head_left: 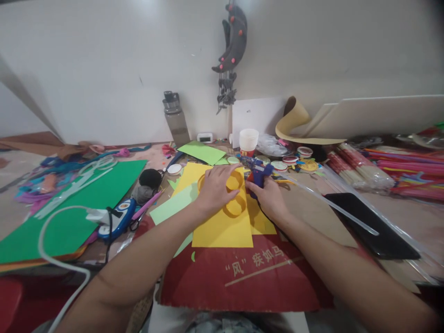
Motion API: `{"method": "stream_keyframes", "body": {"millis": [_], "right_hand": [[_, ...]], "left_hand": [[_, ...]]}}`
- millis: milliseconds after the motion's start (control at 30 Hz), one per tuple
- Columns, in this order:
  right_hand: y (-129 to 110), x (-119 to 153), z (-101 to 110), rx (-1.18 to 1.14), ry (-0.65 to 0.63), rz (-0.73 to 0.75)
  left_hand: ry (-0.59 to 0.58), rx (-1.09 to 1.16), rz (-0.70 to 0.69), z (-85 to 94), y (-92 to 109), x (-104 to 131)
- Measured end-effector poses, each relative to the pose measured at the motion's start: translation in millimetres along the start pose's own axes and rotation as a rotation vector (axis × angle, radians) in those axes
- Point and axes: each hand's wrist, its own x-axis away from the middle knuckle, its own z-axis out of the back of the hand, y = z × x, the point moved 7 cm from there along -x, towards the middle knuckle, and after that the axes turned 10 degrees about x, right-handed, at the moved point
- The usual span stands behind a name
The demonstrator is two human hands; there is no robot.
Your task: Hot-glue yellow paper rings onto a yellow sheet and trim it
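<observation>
My left hand [217, 188] rests over yellow paper rings [235, 205] that stand on a yellow sheet [222, 233]. Its thumb and fingers are spread around the rings, touching them. In my right hand [268, 194] is a blue hot glue gun [260, 172], its nozzle pointing left toward the rings. The yellow sheet lies on a red cardboard piece [243, 286] with printed characters. A pale green sheet [173, 206] sticks out to the left from under my left forearm.
Green sheets [86, 194], a blue power strip [120, 219] and a dark yarn ball [150, 177] lie left. A bottle [176, 122] and a paper cup [249, 141] stand behind. A black phone [371, 224] and clear glue stick [357, 223] are right.
</observation>
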Motion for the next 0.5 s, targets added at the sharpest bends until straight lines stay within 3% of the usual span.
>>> {"method": "stream_keyframes", "body": {"millis": [267,500], "right_hand": [[-6.1,2.3,5.7,0.038,0.038,0.004],[-9.1,4.2,6.0,-0.008,0.043,0.015]], "left_hand": [[0.076,-0.046,-0.083,7.8,9.9,3.3],[0.017,-0.002,-0.029,1.9,6.1,2.6]]}}
